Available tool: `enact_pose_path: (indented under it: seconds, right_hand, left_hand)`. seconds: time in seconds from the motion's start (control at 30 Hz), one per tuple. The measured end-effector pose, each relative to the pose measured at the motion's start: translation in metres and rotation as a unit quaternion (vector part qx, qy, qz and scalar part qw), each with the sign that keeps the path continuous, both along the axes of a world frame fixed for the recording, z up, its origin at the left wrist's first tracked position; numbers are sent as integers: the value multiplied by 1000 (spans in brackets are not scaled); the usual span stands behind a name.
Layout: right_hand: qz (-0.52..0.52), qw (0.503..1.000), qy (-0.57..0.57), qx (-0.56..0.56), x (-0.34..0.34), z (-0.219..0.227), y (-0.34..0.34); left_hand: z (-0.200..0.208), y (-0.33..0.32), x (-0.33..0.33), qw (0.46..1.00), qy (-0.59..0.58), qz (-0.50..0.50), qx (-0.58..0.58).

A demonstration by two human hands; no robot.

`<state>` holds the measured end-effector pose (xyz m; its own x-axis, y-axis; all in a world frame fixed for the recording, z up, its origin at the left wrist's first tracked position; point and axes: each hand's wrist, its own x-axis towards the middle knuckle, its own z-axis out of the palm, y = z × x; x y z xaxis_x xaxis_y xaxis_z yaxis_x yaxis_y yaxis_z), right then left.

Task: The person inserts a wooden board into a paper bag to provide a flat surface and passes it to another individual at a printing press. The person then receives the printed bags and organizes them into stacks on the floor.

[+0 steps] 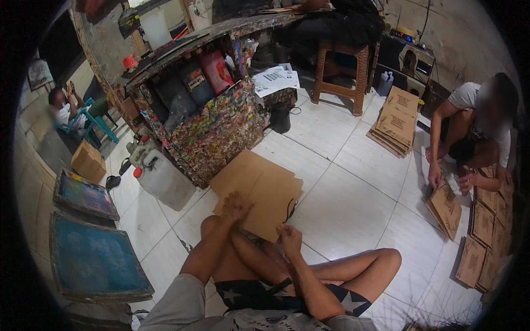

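Flat brown cardboard sheets (259,187) lie on the floor in front of my crossed legs, overlapping with uneven edges. My left hand (236,207) rests on their left part, fingers spread out. Just off the near right corner, my right hand (289,241) is closed with its fingertips pinched together. What it pinches, if anything, is too small to make out. A short, dark, curved strip (291,208) shows at the sheets' right edge, above the right hand; whether it is attached to the cardboard cannot be told.
At right a crouching person (475,127) handles a folded cardboard piece (445,208) beside rows of printed cardboard (480,243). Farther back are a cardboard stack (395,118) and a brown stool (342,74). A paint-crusted bench (215,132), jerrycan (163,176) and framed screens (96,256) stand left.
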<state>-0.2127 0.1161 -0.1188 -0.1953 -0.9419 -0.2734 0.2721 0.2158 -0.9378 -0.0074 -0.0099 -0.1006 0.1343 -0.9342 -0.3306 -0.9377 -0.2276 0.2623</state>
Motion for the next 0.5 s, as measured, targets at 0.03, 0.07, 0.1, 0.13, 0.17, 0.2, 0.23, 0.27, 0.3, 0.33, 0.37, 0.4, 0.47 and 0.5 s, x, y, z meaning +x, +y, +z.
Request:
enact_pose_path:
  seconds: [0.03, 0.07, 0.1, 0.13, 0.17, 0.2, 0.23, 0.27, 0.3, 0.33, 0.37, 0.4, 0.47, 0.5]
  right_hand:
    - [-17, 1000, -11, -9, 3, -6, 4]
    - [-31, 999, -26, -16, 15, -17, 9]
    - [-46, 998, -42, -23, 24, -27, 14]
    - [-56, 997, -37, -25, 30, -28, 18]
    - [-66, 997, -33, -26, 35, -29, 21]
    - [-74, 996, -29, -28, 39, -29, 25]
    - [-74, 997, -20, -15, 40, -30, 26]
    - [-79, 997, -11, -2, 39, -32, 28]
    - [-84, 996, -2, 12, 36, -33, 29]
    - [-88, 994, -43, 40, 33, -28, 32]
    - [-91, 990, -84, 67, 29, -17, 35]
    - [-98, 983, -125, 91, 23, -10, 34]
    - [-67, 985, -144, 71, 12, -17, 36]
    - [-40, 985, -159, 59, 16, -16, 36]
  left_hand:
    - [-8, -4, 3, 1000, -15, -25, -5]
    - [-20, -9, 13, 998, -34, -48, -8]
    - [-32, -12, 22, 996, -53, -71, -11]
    - [-37, -14, 24, 994, -58, -91, -29]
    - [-41, -15, 26, 991, -63, -109, -48]
    - [-45, -16, 30, 987, -69, -128, -66]
    - [-43, -20, 31, 982, -80, -145, -90]
    - [-27, -27, 27, 981, -76, -148, -103]
    - [-10, -38, 23, 983, -61, -132, -109]
    - [14, -46, 23, 988, -43, -105, -105]
    - [42, -53, 23, 993, -17, -74, -95]
    - [71, -60, 24, 996, 53, -44, -61]
    - [103, -69, 35, 981, 196, 1, 4]
    - [88, -82, 79, 960, 277, -19, 25]
